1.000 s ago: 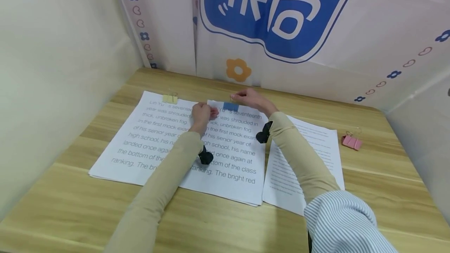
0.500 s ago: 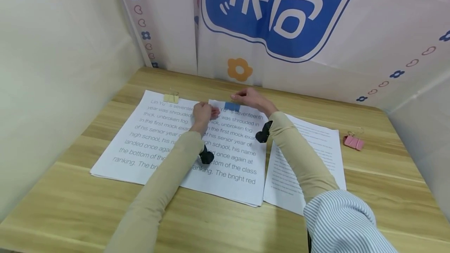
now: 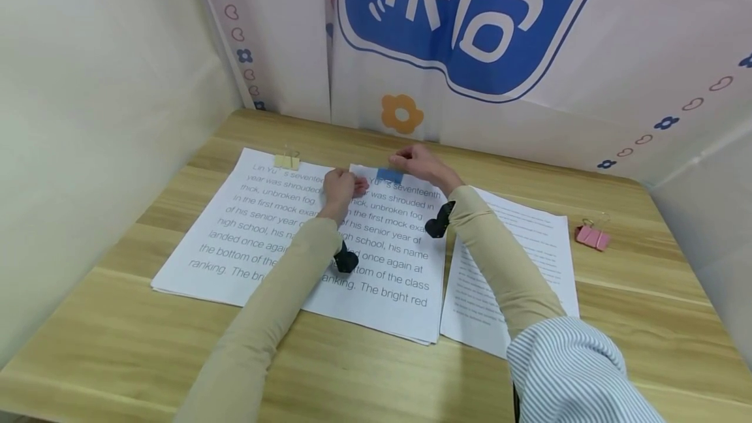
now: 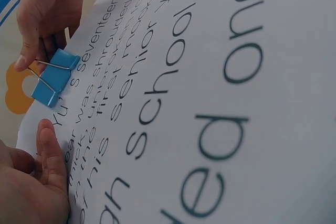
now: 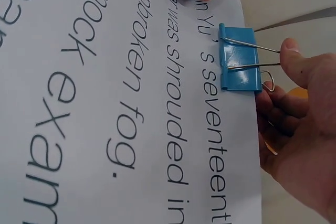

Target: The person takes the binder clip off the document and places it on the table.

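Note:
A blue binder clip (image 3: 389,175) sits on the top edge of the middle paper stack (image 3: 388,260), which is printed with large text. My right hand (image 3: 418,160) pinches the clip's wire handles between thumb and fingers; in the right wrist view the blue binder clip (image 5: 240,65) bites the paper's edge beside my right hand (image 5: 299,108). My left hand (image 3: 343,188) holds the stack's top left corner, thumb on the page, a short way left of the clip. In the left wrist view the left hand (image 4: 37,182) lies just below the blue binder clip (image 4: 55,77).
A second stack (image 3: 247,227) with a yellow clip (image 3: 286,162) lies to the left, partly under my left forearm. A small-print sheet (image 3: 523,253) lies to the right, a pink clip (image 3: 592,237) beyond it on the wooden table (image 3: 646,318). Printed screens wall three sides.

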Demonstrator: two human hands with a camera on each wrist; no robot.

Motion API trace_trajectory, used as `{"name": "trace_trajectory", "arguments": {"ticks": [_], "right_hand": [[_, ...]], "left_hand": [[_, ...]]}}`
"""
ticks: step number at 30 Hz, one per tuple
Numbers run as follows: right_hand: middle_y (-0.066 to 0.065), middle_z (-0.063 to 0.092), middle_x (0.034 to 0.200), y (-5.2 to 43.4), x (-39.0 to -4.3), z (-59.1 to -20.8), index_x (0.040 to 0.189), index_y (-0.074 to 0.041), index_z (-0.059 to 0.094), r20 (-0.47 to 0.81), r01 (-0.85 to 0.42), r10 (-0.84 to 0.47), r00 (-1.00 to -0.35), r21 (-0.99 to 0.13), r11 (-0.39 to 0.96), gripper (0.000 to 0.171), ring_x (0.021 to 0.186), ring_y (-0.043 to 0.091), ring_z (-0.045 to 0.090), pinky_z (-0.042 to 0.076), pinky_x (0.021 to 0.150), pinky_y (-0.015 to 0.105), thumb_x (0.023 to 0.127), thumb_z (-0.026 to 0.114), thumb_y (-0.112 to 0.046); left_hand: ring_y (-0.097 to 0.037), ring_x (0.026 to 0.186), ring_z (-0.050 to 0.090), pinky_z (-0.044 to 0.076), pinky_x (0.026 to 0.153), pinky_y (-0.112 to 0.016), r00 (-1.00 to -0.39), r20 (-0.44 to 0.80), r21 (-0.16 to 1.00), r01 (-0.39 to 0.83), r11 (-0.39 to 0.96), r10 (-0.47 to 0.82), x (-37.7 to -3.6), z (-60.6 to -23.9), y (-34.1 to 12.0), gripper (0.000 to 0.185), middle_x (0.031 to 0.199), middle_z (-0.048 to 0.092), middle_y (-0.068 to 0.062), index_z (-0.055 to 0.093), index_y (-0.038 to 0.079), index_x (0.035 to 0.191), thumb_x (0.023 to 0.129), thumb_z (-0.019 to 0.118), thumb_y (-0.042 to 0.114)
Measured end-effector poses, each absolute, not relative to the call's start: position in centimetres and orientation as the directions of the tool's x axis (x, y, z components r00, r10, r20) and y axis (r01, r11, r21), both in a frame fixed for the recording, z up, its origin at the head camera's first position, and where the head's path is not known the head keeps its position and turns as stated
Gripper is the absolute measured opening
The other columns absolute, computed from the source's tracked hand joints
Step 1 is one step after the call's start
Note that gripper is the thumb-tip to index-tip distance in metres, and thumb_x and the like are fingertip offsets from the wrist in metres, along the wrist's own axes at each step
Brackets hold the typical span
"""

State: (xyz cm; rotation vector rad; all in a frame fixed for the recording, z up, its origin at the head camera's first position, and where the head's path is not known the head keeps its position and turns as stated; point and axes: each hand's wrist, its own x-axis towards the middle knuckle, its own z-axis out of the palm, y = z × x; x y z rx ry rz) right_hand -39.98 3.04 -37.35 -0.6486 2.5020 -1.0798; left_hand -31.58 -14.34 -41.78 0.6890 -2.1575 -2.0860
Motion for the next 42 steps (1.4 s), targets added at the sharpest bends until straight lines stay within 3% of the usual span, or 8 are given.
{"name": "trace_trajectory", "arguments": {"ticks": [4, 10, 18, 28, 42], "right_hand": [[0.01, 0.058, 0.102, 3.9, -40.1, -37.2, 0.118, -0.003, 0.06, -0.095, -0.256, -0.493, -0.865, -0.761, 0.596, 0.037, 0.088, 0.019, 0.05, 0.043, 0.073, 0.027, 0.098, 0.048, -0.032], [0.014, 0.058, 0.118, 5.7, -40.0, -36.4, 0.124, -0.002, 0.056, -0.074, -0.2, -0.424, -0.903, -0.8, 0.566, 0.04, 0.104, 0.023, 0.051, 0.045, 0.091, 0.035, 0.099, 0.048, -0.032], [0.018, 0.052, 0.13, 10.2, -39.7, -34.8, 0.13, 0.001, 0.052, -0.106, -0.115, -0.344, -0.933, -0.819, 0.562, 0.048, 0.114, 0.026, 0.047, 0.042, 0.105, 0.046, 0.098, 0.049, -0.035], [0.02, 0.047, 0.138, 16.4, -38.6, -33.4, 0.134, 0.003, 0.047, -0.157, -0.029, -0.247, -0.956, -0.788, 0.615, 0.055, 0.124, 0.03, 0.046, 0.04, 0.108, 0.048, 0.097, 0.05, -0.037], [0.025, 0.041, 0.142, 24.3, -36.3, -32.5, 0.14, 0.005, 0.038, -0.146, 0.051, -0.096, -0.985, -0.766, 0.641, 0.062, 0.129, 0.038, 0.041, 0.035, 0.111, 0.051, 0.098, 0.046, -0.041]], "left_hand": [[-0.011, 0.078, 0.066, 0.055, 0.074, -0.02, -0.903, -0.257, 0.962, -0.271, -0.008, -0.345, -31.7, -41.8, -13.7, 0.033, 0.099, 0.067, -0.007, 0.051, 0.007, 0.125, 0.096, 0.041, 0.016], [-0.011, 0.08, 0.066, 0.056, 0.076, -0.021, -0.911, -0.255, 0.964, -0.267, -0.01, -0.324, -31.8, -41.8, -13.0, 0.033, 0.098, 0.066, -0.006, 0.05, 0.007, 0.127, 0.096, 0.042, 0.016], [-0.011, 0.078, 0.066, 0.056, 0.077, -0.021, -0.914, -0.26, 0.963, -0.271, -0.009, -0.313, -31.9, -41.5, -13.3, 0.035, 0.098, 0.066, -0.007, 0.048, 0.005, 0.129, 0.097, 0.041, 0.015], [-0.01, 0.079, 0.067, 0.056, 0.083, -0.022, -0.911, -0.277, 0.959, -0.284, -0.02, -0.307, -31.9, -41.0, -15.6, 0.034, 0.097, 0.067, -0.007, 0.047, 0.003, 0.129, 0.097, 0.04, 0.014], [-0.012, 0.103, 0.065, 0.048, 0.1, -0.023, -0.886, -0.349, 0.92, -0.386, 0.067, -0.304, -31.9, -41.0, -19.3, 0.046, 0.118, 0.061, -0.005, 0.03, 0.011, 0.144, 0.1, 0.036, 0.023]]}}
